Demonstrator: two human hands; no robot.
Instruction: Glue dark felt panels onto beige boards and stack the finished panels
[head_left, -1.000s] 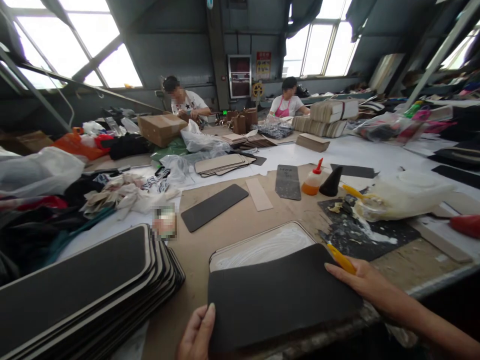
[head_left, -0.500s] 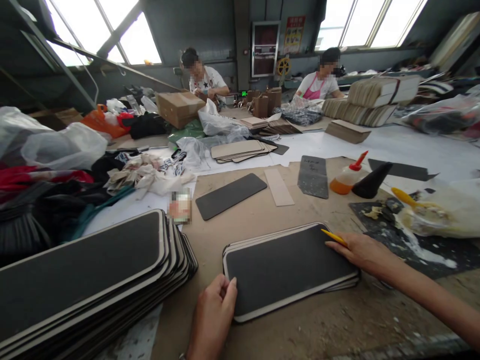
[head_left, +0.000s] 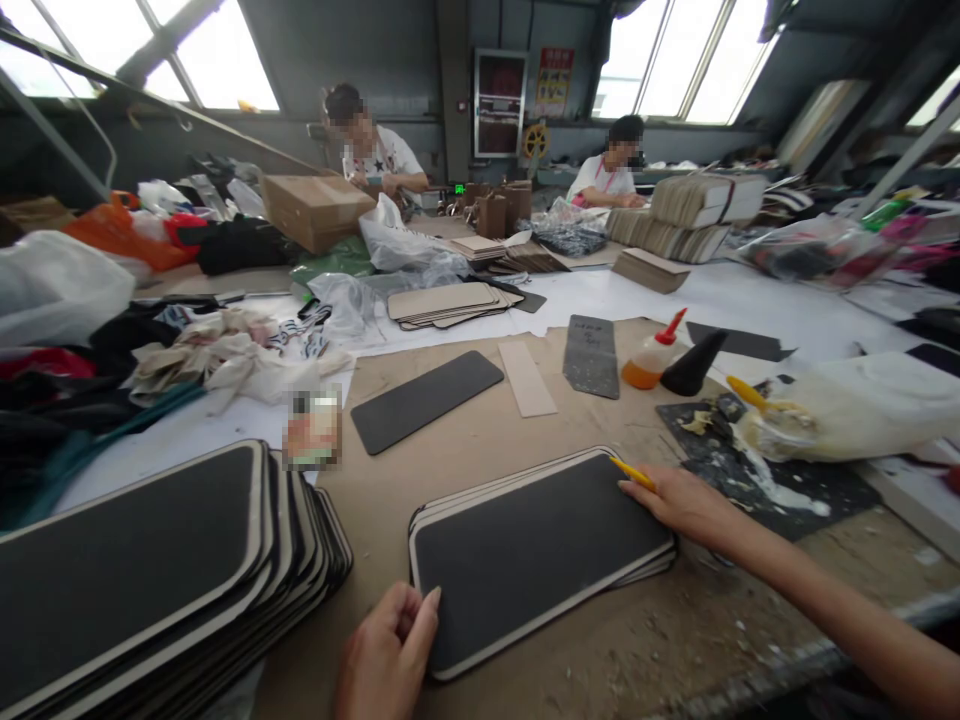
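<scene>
A short stack of dark rounded panels with pale borders (head_left: pixel 540 560) lies in front of me. My left hand (head_left: pixel 390 640) pinches the near left edge of the top panel, thumb on its face and fingers curled below the rim. At the far right corner of that panel, my right hand (head_left: pixel 675 505) is closed around a thin yellow pointed tool (head_left: pixel 634 473); its exact kind is hard to tell. The tool's tip lies over the panel's border. To the left stands a taller stack of similar panels (head_left: pixel 150 530).
Beyond the stack are a dark strip (head_left: pixel 427 400), a pale strip (head_left: pixel 528 378), a grey template (head_left: pixel 591 355), an orange glue bottle (head_left: pixel 651 360) and a black cone (head_left: pixel 694 365). A glue-smeared board (head_left: pixel 810 480) lies right, cloth scraps (head_left: pixel 217 350) left. Two people sit across the table.
The view has swung to the right, so everything sits further left. Both hands keep nearly the same places on the top panel, and the yellow tool stays at its far right corner.
</scene>
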